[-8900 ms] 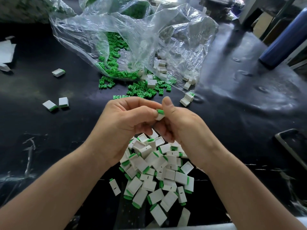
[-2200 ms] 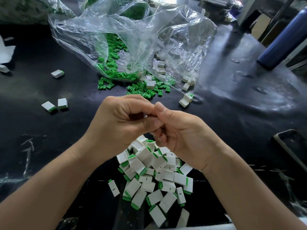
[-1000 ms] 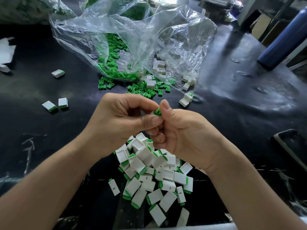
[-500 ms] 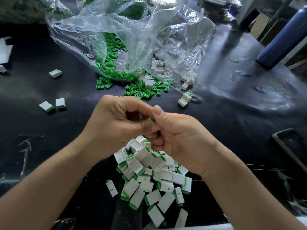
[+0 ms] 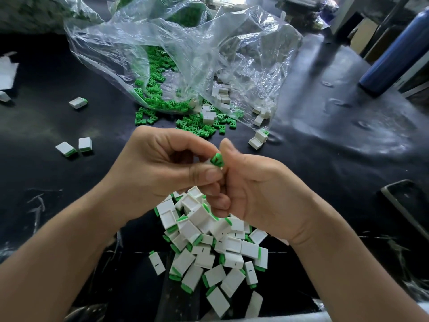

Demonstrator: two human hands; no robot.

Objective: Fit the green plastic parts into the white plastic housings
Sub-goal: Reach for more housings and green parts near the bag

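1. The green part sits tilted and raised at the fingertips of both hands, above the near heap on the table. Most of its ribbed face is exposed.
2. Just left of it, a sliver of the white housing shows under the left forefinger. The rest is hidden, so I cannot tell how far the part is in.
3. The left hand has its fingers curled, with thumb and forefinger pinching the housing. The right hand is curled too, and its thumb presses on the green part from the right. Its other fingertips are hidden behind.
4. Half a second ago only a speck of green showed between the thumbs. Now the part stands clear, and the hands are slightly higher.
5. I judge that this piece is being lined up or re-seated rather than finished. The push home is still to come.
6. Below the hands lies the pile of assembled pieces, which looks unchanged.
7. Further off, loose green parts spill from the clear bag, which also holds spare housings.
8. Three stray finished pieces lie well to the left, and a blue bottle stands far right.
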